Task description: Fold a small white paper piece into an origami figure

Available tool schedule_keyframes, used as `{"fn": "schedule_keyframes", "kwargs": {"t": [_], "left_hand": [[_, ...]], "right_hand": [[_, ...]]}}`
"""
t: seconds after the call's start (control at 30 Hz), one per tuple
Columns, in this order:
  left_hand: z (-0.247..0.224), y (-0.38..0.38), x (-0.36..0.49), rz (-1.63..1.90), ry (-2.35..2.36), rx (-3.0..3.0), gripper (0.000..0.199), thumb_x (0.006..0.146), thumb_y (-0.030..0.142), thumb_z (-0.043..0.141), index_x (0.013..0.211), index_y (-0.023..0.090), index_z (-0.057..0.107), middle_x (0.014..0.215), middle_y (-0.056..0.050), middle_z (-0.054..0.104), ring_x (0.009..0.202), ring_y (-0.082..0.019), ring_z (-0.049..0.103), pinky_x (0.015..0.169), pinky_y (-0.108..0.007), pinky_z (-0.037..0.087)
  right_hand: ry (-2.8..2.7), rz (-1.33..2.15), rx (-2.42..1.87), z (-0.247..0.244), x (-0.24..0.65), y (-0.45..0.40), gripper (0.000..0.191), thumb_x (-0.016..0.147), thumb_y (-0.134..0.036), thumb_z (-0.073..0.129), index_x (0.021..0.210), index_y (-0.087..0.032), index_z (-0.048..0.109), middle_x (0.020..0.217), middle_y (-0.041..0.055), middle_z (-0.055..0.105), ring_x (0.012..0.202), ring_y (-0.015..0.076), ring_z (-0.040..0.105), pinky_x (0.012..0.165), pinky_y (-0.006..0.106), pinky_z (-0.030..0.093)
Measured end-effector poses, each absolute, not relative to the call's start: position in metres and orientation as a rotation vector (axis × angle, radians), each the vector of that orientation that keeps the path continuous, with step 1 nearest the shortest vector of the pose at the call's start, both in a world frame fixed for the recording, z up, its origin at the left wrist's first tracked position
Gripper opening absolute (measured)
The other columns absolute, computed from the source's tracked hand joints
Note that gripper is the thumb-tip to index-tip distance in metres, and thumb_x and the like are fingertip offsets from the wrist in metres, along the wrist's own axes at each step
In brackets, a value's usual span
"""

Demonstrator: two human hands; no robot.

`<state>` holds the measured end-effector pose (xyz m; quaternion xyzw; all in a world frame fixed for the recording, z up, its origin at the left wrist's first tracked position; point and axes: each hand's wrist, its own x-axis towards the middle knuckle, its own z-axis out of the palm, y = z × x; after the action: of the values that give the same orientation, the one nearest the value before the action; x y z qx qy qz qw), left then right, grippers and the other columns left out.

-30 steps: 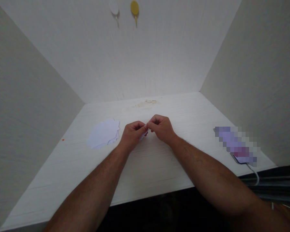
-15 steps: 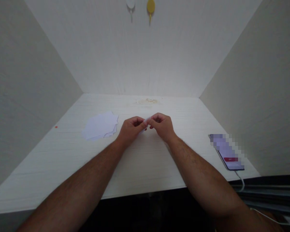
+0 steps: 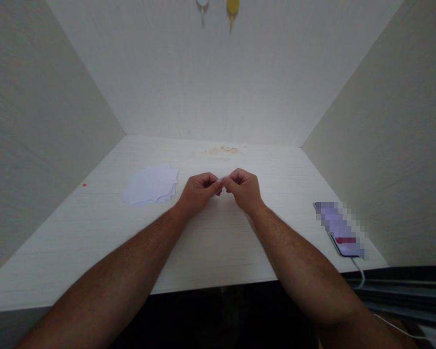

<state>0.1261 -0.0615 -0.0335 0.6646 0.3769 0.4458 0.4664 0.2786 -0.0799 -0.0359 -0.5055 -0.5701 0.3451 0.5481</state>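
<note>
An orange dot point(image 3: 84, 184) marks the left edge of a white worktop point(image 3: 214, 252). Farther in, toward the far left corner, white sheets point(image 3: 150, 184) lie flat in a loose, overlapping pile, untouched by either hand. Beside them, the left hand point(image 3: 202, 190) pinches a small white paper point(image 3: 221, 180) between thumb and curled fingers, above the worktop's middle. A stain point(image 3: 229, 150) spreads behind it, near the far edge. The right hand point(image 3: 244, 189), its tips nearly meeting the left's, grips the paper's other end in an equally tight pinch. At right, a phone point(image 3: 345, 248), partly blurred out, rests by the near right corner, with a cable point(image 3: 362, 277) running off the near edge.

One paper is in hand, apart from the pile; handling appears unfinished, with both hands closed on it and the sheets seemingly unworked. Whether it is folded or rolled cannot be told.

Compared with a second ago, the camera's view has shifted, the pinch stays over the middle, and the right thumb lies flatter along the paper, less of which shows beneath the left hand.
</note>
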Motion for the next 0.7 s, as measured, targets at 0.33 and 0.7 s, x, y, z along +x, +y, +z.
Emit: {"fn": "schedule_keyframes", "kwargs": {"t": [0.33, 0.7], "left_hand": [[-0.033, -0.060, 0.127, 1.063, 0.959, 1.668, 0.029, 0.077, 0.041, 0.068, 0.064, 0.016, 0.063, 0.058, -0.001, 0.063, 0.054, -0.011, 0.054, 0.055, -0.024, 0.042], [-0.040, -0.059, 0.128, 1.055, 1.028, 1.577, 0.025, 0.074, 0.038, 0.070, 0.063, 0.016, 0.065, 0.059, -0.001, 0.064, 0.050, -0.010, 0.052, 0.049, -0.023, 0.039]], "right_hand": [[-1.274, 0.879, -1.174, -0.039, 0.278, -0.077, 0.022, 0.072, -0.036, 0.068, 0.064, -0.019, 0.056, 0.055, -0.0034, 0.058, 0.049, 0.0093, 0.051, 0.051, 0.024, 0.043], [-1.250, 0.971, -1.196, -0.034, 0.283, -0.071, 0.021, 0.066, -0.036, 0.069, 0.066, -0.019, 0.056, 0.054, -0.0045, 0.056, 0.047, 0.0089, 0.051, 0.047, 0.023, 0.041]]}}
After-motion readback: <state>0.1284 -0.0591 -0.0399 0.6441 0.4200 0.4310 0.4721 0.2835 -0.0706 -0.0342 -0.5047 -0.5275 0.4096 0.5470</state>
